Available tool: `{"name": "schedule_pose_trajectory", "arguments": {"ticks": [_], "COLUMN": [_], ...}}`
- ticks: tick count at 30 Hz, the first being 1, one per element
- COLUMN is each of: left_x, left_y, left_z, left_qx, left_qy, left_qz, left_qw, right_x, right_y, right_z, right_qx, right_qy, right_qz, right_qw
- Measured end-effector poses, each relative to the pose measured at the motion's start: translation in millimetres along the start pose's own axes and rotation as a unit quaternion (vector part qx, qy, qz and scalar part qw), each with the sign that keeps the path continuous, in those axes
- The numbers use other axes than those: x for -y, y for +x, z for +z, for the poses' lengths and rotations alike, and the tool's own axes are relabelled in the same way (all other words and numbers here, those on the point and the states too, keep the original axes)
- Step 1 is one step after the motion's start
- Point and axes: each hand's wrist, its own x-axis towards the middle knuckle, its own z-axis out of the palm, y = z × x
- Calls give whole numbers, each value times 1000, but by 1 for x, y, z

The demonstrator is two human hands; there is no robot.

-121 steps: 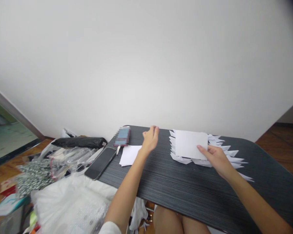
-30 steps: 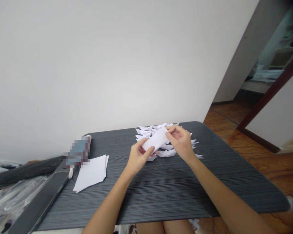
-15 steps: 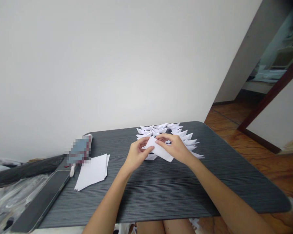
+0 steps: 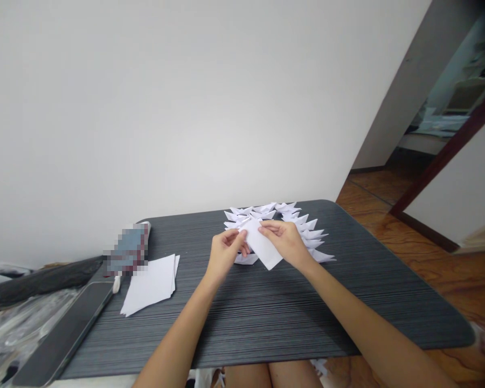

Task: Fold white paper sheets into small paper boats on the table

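Note:
A small folded piece of white paper point(image 4: 264, 247) is held up above the table between my two hands. My left hand point(image 4: 225, 249) pinches its left edge with thumb and fingers. On the other side, my right hand point(image 4: 285, 240) grips the paper's upper right part, thumb in front and fingers behind. Several white folded paper boats point(image 4: 315, 235) stand in rows just beyond and beside my hands, partly hidden by them. One more paper boat point(image 4: 246, 259) shows below my left fingers.
To the left lies a stack of white paper sheets point(image 4: 149, 284). Past it are a pixelated packet point(image 4: 126, 249) and a dark phone point(image 4: 70, 331) at the edge of the dark table point(image 4: 242, 339). A white wall point(image 4: 186, 108) rises behind; a doorway opens at the right.
The folded paper has turned more upright between my hands. My left thumb has shifted up along its edge, and the left fingers now show below. The view has moved slightly.

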Motion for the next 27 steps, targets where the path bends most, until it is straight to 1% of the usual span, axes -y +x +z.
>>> {"name": "schedule_pose_trajectory", "arguments": {"ticks": [3,5,10,14,21,27], "left_x": [2,2,3,3,5,3], "left_y": [-2,-2,-1,-1,0,0], "left_z": [4,5,4,2,0,1], "left_qx": [0,-8,1,19,36,31], "left_qy": [3,10,42,40,36,32], "left_qz": [-23,-22,-6,-11,-14,-14], "left_qw": [1000,1000,999,999,999,999], "right_x": [-3,-3,0,3,3,5], "right_y": [1,1,1,2,1,0], "right_z": [1,1,-1,-3,-5,-6], "right_qx": [-36,-46,-25,-15,7,12], "right_qy": [-15,-34,-74,-73,-35,-20], "right_qz": [-21,-38,-58,-50,-33,-22], "right_qw": [999,998,995,996,999,999]}}
